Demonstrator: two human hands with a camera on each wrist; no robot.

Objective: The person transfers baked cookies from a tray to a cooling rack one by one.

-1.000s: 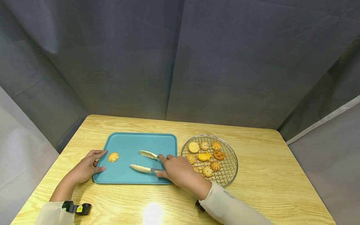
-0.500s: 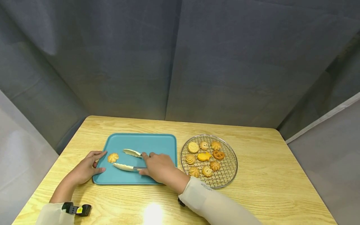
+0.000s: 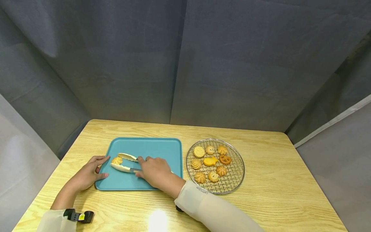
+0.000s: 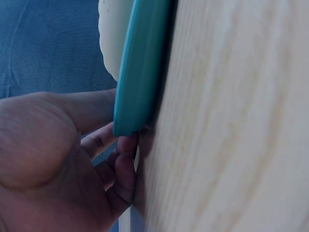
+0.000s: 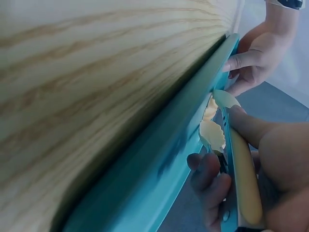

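Note:
My right hand (image 3: 156, 170) grips a pair of tongs (image 5: 241, 174) with cream scalloped tips and metal arms. The tongs' tips stand on either side of a ridged, golden cookie (image 3: 117, 160), low over the left part of the blue-green tray (image 3: 150, 148). In the right wrist view, the cookie shows between the two tips. My left hand (image 3: 87, 172) holds the tray's left edge. From the left wrist, its thumb lies against the rim, with the other fingers curled near the tray's corner, partly hidden.
A round wire rack (image 3: 236, 177) with a metal rim stands right of the tray. It carries several cookies, among them a fish-shaped cookie (image 3: 210, 161) and a pretzel (image 3: 224, 159). Grey curtains (image 3: 130, 64) hang behind the wooden table (image 3: 269, 167).
My right hand has moved left across the tray, bringing the tongs' tips from the middle to around the cookie. The tips stand closer together now. My left hand stays at the tray's edge.

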